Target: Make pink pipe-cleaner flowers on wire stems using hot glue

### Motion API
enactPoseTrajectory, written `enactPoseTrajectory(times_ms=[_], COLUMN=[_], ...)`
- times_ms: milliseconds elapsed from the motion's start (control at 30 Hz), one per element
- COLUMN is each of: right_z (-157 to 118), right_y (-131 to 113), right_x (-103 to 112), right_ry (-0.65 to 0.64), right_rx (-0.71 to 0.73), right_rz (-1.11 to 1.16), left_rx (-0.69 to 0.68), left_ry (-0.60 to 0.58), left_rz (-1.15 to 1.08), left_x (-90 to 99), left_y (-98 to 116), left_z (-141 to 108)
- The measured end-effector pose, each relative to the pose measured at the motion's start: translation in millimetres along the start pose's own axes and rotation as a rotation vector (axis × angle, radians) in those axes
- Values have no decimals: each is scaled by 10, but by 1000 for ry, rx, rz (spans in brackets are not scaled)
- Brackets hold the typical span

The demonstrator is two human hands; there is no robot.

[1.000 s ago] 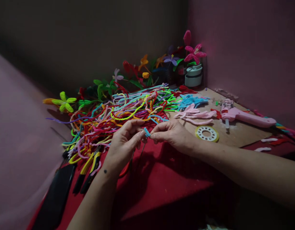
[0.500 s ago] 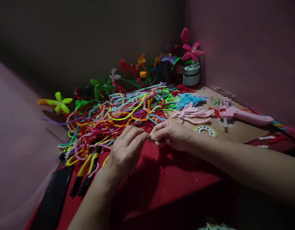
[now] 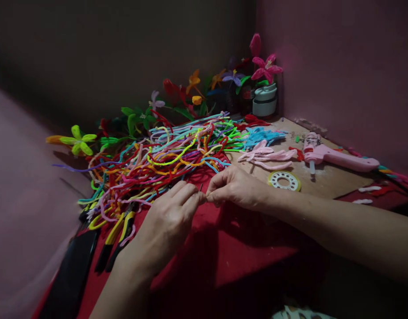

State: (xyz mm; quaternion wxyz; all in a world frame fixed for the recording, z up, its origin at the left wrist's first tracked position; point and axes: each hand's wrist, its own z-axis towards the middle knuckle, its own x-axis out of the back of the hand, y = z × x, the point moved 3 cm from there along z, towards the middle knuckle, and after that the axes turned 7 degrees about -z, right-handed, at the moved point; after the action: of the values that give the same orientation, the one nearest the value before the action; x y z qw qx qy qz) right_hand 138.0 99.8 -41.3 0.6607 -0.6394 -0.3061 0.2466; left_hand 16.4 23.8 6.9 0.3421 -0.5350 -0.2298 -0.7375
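Observation:
My left hand (image 3: pixel 174 217) and my right hand (image 3: pixel 235 188) meet over the near side of the red cloth (image 3: pixel 247 252), both with fingers pinched. Their fingertips almost touch. A thin dark tip shows just above the left fingertips, too small to name; what the right fingers pinch is hidden. Behind the hands lies a big tangle of coloured pipe cleaners (image 3: pixel 164 155). Close to my right wrist is a roll of tape (image 3: pixel 284 181) with a yellow edge.
A pink glue gun (image 3: pixel 343 158) rests on a brown board (image 3: pixel 336 184), with pink pipe-cleaner pieces (image 3: pixel 267 156) nearby. Yellow-and-black pliers (image 3: pixel 116 239) and a flat black object (image 3: pixel 71 274) lie at left. Pipe-cleaner flowers (image 3: pixel 78 139) and a pale lidded container (image 3: pixel 264 99) stand behind.
Both hands have dropped slightly, staying pinched together. My right forearm has lowered, so more of the tape roll shows. The thin dark tip has come into view.

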Motion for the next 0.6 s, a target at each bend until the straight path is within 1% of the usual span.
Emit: enactPoseTrajectory(times_ms=[100,167,233,267,333,367,400,433,500,533,600], right_z=[0,-5,-18,-28,-61,-84,-113,-141,-185,-195,-186], right_y=[-9,-22,-38,-50,-87,-113,-138,-159,-178,-176,-164], right_x=[15,26,28,23,6,-8,-26,-47,-81,-89,-81], right_ry=[-29,-31,-12,10,86,135,185,228,286,300,307], right_rx=[7,31,81,125,270,371,484,593,762,807,810], right_rz=[57,43,-57,-137,-354,-487,-628,-767,-994,-1064,-1098], left_rx=[126,249,420,529,783,906,1006,1074,1126,1127,1121], left_ry=[55,79,94,95,76,48,10,-36,-122,-147,-151], left_rz=[-157,-289,-458,-577,-904,-1101,-1298,-1480,-1738,-1815,-1870], left_x=[-5,-23,-51,-75,-152,-205,-260,-311,-387,-412,-443], left_y=[-42,-58,-78,-95,-142,-164,-182,-197,-229,-248,-281], left_z=[-16,-10,0,1,-9,-17,-22,-23,-15,-9,-3])
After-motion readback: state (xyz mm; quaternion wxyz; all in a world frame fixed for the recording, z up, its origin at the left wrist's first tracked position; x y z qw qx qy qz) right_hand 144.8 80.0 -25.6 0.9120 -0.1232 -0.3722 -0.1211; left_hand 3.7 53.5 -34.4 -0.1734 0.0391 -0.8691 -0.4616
